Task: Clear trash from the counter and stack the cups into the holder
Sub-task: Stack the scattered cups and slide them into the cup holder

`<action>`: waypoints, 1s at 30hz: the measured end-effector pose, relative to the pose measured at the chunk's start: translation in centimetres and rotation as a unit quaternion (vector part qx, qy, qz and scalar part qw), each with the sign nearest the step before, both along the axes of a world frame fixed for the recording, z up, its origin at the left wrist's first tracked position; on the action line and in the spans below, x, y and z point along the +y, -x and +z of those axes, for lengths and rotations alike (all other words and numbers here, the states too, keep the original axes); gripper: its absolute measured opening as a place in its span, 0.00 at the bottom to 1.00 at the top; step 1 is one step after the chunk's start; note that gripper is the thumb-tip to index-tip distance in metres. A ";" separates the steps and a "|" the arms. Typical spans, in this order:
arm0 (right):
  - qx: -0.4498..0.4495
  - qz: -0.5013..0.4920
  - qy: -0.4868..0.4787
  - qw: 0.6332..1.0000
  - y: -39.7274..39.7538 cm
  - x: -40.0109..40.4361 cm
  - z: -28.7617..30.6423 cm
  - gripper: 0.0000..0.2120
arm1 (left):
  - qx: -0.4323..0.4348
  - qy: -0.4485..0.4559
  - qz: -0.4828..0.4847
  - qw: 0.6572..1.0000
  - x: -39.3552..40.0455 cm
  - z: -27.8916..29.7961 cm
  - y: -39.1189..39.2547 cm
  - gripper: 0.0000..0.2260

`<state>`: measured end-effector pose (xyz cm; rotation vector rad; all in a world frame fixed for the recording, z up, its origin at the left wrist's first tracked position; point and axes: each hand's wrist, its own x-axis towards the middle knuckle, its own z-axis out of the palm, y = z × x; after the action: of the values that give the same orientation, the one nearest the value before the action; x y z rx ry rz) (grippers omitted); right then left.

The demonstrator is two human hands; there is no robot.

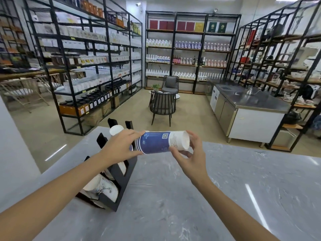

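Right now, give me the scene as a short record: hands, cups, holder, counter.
left hand: grips the rim end of the cup stack
right hand: grips the base end of the stack
cup stack: blue and white nested paper cups, held sideways above the counter
holder: black, at the counter's left, white cups already in its slots
counter: grey marble, no trash in view

both hands hold a nested stack of blue paper cups (157, 142) on its side above the grey counter (225, 180). left hand (121, 146) grips the rim end, right hand (188, 153) the white end. black cup holder (119, 178) below left, white cups in it.
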<state>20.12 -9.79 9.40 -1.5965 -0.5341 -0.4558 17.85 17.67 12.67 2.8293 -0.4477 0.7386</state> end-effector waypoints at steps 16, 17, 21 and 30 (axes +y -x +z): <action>-0.091 0.062 0.026 0.994 -1.7 11.8 10.7 0.34 | 0.036 0.224 0.014 0.974 7.7 3.0 0.3 0.32; -0.096 0.069 0.031 0.992 -1.8 12.5 11.0 0.33 | 0.038 0.230 0.024 0.972 8.4 3.0 0.3 0.32; -0.106 0.087 0.050 0.989 -2.2 15.3 11.4 0.33 | 0.073 0.276 0.037 0.958 10.9 2.7 -0.9 0.31; -0.097 0.082 0.114 0.985 -3.1 19.7 9.4 0.35 | 0.137 0.340 0.036 0.930 13.8 -0.2 -2.6 0.33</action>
<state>23.18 9.90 18.76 -1.7198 -0.8847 -0.4401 20.47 31.47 12.44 2.2390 -0.0223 0.3882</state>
